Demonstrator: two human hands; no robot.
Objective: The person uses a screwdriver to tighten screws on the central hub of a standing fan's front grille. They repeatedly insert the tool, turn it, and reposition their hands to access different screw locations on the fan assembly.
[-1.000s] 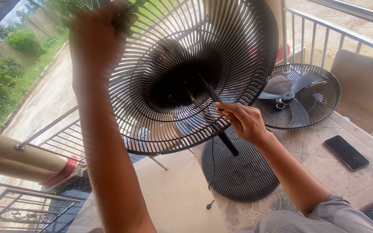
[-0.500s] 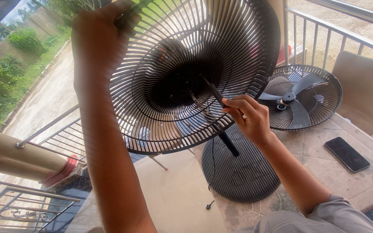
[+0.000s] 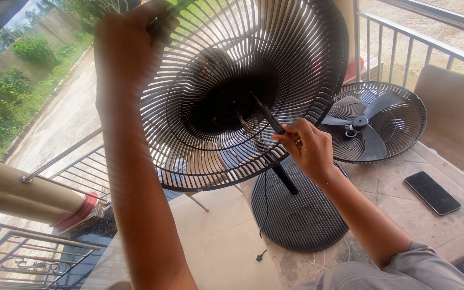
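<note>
The rear fan guard, a dished cage of thin black wire ribs around a dark hub, stands raised on its pole above the round ribbed base. It looks light but springy: the ribs would probably bend if squeezed, so the stout outer rim is the safer place to take it. That is where the left hand has it, at about eleven o'clock on the ring, its grip curled closed around the rim wire. The right hand sits at about four o'clock of the hub, fingers pressed together on the dark handle of a slim screwdriver whose tip points into the hub; whether it meets a screw I cannot tell.

At three o'clock of the guard lies a second guard with the blade set in it, flat on the tiled floor. A dark phone rests near it, at about four o'clock. A thin cord trails by the base. Metal railings close in the balcony, with a road and greenery beyond.
</note>
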